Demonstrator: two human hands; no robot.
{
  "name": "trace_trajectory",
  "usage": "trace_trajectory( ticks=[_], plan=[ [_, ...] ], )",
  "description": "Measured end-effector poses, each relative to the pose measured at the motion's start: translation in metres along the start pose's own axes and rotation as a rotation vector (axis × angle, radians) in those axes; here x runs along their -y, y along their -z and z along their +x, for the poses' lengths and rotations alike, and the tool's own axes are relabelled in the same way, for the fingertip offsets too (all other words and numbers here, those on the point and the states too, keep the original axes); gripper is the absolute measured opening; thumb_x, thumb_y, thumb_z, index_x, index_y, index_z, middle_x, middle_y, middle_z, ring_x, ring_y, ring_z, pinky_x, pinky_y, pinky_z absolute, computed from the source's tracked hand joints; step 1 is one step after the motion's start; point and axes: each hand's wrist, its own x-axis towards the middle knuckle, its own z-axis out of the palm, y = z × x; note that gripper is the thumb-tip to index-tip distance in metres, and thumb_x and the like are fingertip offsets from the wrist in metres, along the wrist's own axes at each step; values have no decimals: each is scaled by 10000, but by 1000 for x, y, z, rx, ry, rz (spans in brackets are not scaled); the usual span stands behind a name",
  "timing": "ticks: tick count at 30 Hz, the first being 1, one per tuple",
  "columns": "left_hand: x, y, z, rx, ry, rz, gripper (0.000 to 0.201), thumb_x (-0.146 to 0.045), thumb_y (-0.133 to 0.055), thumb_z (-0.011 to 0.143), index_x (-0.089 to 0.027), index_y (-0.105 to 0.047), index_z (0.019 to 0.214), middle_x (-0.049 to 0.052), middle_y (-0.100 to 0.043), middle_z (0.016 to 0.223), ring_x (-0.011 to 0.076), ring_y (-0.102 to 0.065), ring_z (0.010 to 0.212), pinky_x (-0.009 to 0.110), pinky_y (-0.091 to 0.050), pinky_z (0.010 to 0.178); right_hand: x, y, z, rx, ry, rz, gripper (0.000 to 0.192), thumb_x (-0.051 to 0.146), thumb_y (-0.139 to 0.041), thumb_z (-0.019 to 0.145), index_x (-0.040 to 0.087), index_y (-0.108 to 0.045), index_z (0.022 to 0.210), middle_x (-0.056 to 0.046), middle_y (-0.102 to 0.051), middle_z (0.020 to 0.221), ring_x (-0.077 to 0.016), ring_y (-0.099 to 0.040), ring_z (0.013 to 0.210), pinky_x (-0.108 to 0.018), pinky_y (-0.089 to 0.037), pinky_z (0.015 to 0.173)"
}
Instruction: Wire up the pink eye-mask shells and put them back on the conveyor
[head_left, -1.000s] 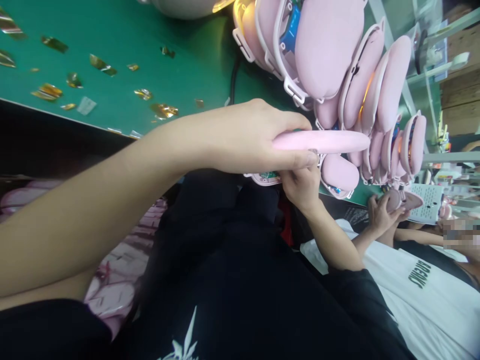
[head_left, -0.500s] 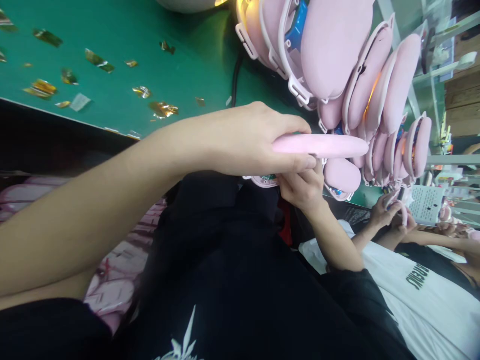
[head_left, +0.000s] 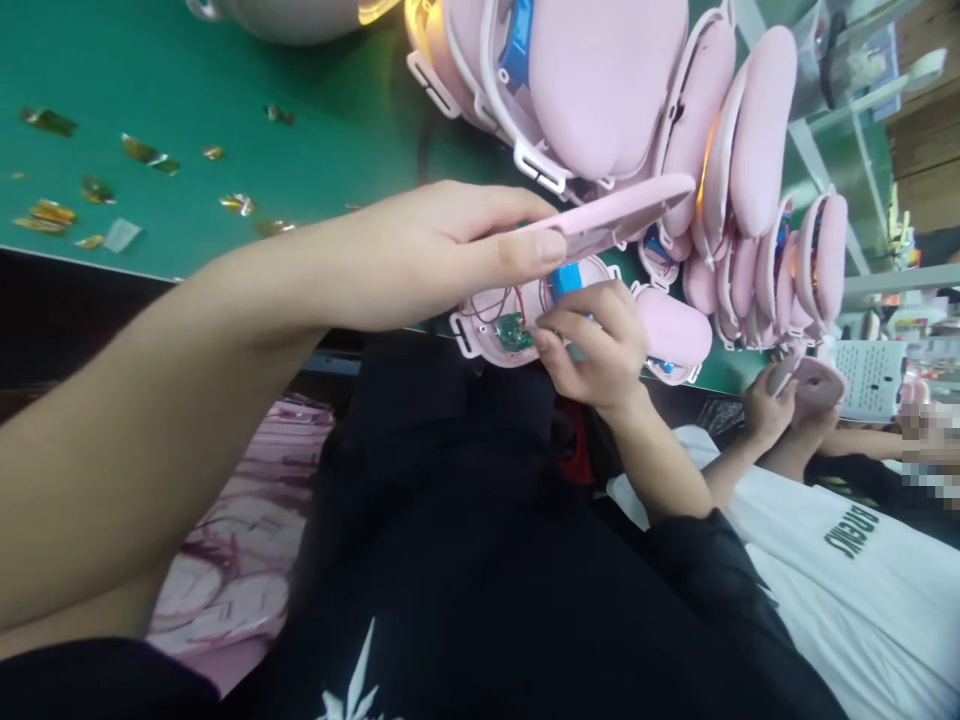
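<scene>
Tilted up since half a second ago: pink cover [head_left: 615,215], pinched in left hand [head_left: 435,250]. Now exposed beneath: open pink shell [head_left: 499,330] with circuit board, gripped by right hand [head_left: 596,345] over green table [head_left: 315,130] edge.

A factory assembly line is shown. A long green desk [head_left: 315,130] is strewn with foil scraps [head_left: 142,152], and many identical pink shells [head_left: 750,130] are stacked on it in rows, some with wiring and blue parts exposed. An opened shell with a circuit board [head_left: 514,331] is seen, and a co-worker's hands [head_left: 769,400] are occupied with another pink piece alongside.
</scene>
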Motion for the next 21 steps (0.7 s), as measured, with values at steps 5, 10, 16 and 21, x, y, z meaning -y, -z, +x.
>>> trace_trajectory(
  ticks=[5, 10, 16, 21],
  plan=[
    [-4, -9, -3, -54, 2, -175, 454, -651, -537, 1018, -227, -699, 1031, 57, -729, 1090, 234, -677, 1016, 359, -550, 875, 31, 6, 21, 178, -389, 184, 316, 469, -646, 1091, 179, -772, 1079, 7, -717, 771, -113, -618, 679, -266, -509, 703],
    [-7, -11, -1, -78, -8, -171, 546, -806, -580, 973, -281, -722, 1027, 48, -722, 1099, 253, -612, 962, 422, -526, 827, 32, 7, 30, 162, -507, 293, 245, 374, -625, 1098, 209, -770, 989, 19, -712, 786, -110, -618, 696, -265, -526, 731],
    [-13, -11, 3, -26, -11, -160, 617, -800, -593, 956, -309, -736, 1301, 43, -757, 1280, 316, -644, 1134, 472, -548, 1029, 21, 28, 30, 14, -475, 435, 289, 339, -561, 1125, 211, -670, 890, -1, -644, 883, -141, -623, 868, -304, -539, 836],
    [-13, -11, 3, -106, -24, -38, 643, -771, -524, 1001, -267, -713, 1353, 33, -755, 1289, 312, -642, 1196, 404, -499, 1074, 17, 43, 23, 466, -545, 628, 129, 299, -677, 1069, 207, -690, 979, 25, -742, 894, -118, -679, 808, -264, -560, 783]
  ],
)
